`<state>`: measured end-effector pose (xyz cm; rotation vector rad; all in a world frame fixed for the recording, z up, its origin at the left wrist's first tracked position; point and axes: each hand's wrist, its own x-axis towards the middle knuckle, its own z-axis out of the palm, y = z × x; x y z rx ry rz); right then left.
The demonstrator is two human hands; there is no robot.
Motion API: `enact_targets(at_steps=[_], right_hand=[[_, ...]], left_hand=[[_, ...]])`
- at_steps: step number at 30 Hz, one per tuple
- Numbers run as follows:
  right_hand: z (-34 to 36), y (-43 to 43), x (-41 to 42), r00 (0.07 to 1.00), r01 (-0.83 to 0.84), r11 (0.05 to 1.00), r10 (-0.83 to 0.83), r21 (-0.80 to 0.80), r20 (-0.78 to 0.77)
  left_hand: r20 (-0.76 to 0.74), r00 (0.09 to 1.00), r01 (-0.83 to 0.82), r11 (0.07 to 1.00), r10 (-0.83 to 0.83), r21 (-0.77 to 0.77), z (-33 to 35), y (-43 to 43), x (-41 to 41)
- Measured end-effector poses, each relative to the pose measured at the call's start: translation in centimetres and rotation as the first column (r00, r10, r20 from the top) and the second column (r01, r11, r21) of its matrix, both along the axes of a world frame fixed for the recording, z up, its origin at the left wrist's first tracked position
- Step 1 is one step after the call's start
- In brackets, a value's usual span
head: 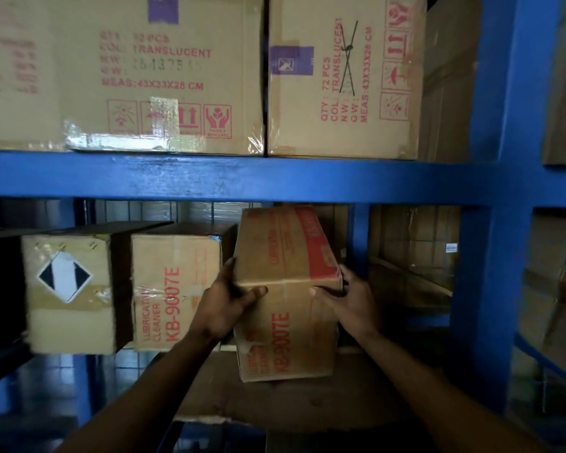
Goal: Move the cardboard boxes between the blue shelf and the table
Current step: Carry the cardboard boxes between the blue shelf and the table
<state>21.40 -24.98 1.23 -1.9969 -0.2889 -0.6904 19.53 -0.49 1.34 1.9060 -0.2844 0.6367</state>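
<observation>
A cardboard box with red KB-9007E print point(286, 325) stands tilted in the lower bay of the blue shelf point(242, 178). My left hand point(229, 302) grips its upper left edge, thumb across the front. My right hand point(347, 299) grips its upper right edge. The box's bottom rests on a cardboard sheet point(307, 400) lying on the shelf level. To its left stands a second KB-9007E box point(174, 289), upright and close beside it.
Farther left sits a box with a black-and-white diamond label point(69, 292). Two large boxes point(157, 73) point(343, 76) fill the level above. A blue upright post point(490, 256) stands to the right, with more boxes point(412, 250) behind it.
</observation>
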Motion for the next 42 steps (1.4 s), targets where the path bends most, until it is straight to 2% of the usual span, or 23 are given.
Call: enact_targets(at_steps=[5,13,16,20,25,32,36,42], right_hand=[[-0.2,-0.6,-2.8,0.995,-0.035,0.998,0.041,0.058,-0.093],[-0.8,-0.6,-2.9,0.967,-0.105,0.985,0.133,0.135,-0.216],[-0.7,-0.2,-3.1,0.964,-0.129,0.974,0.167,0.185,-0.207],[-0.7,0.4,-3.2,0.964,-0.149,0.957,0.197,0.250,-0.179],[-1.7,0.8,-3.7,0.965,-0.148,0.924,0.214,0.352,-0.155],[1.6,0.2,-7.2,0.949,-0.216,0.930,0.272,0.297,-0.158],[4.2,-0.1,-9.3,0.947,-0.295,0.933,0.314,0.206,-0.066],[4.2,0.4,-13.3,0.927,-0.375,0.927,0.376,0.015,-0.021]], left_hand=[[-0.013,0.997,0.078,0.995,-0.079,-0.065,-2.0,-0.6,-4.1],[-0.026,0.999,0.020,1.000,-0.019,0.006,-1.1,-0.7,-5.2],[-0.033,0.991,0.129,0.991,-0.128,0.023,-0.3,0.1,-4.0],[-0.116,0.939,0.322,0.946,-0.323,-0.027,1.0,0.6,-2.5],[-0.108,0.939,0.309,0.939,-0.326,-0.153,-0.3,0.1,-1.7],[-0.044,0.932,0.339,0.907,-0.361,-0.251,2.4,-0.3,-4.7],[0.010,0.939,0.335,0.910,-0.343,-0.243,4.4,0.0,-7.8],[0.063,0.983,0.181,0.924,-0.170,-0.336,4.5,0.6,-13.9]])
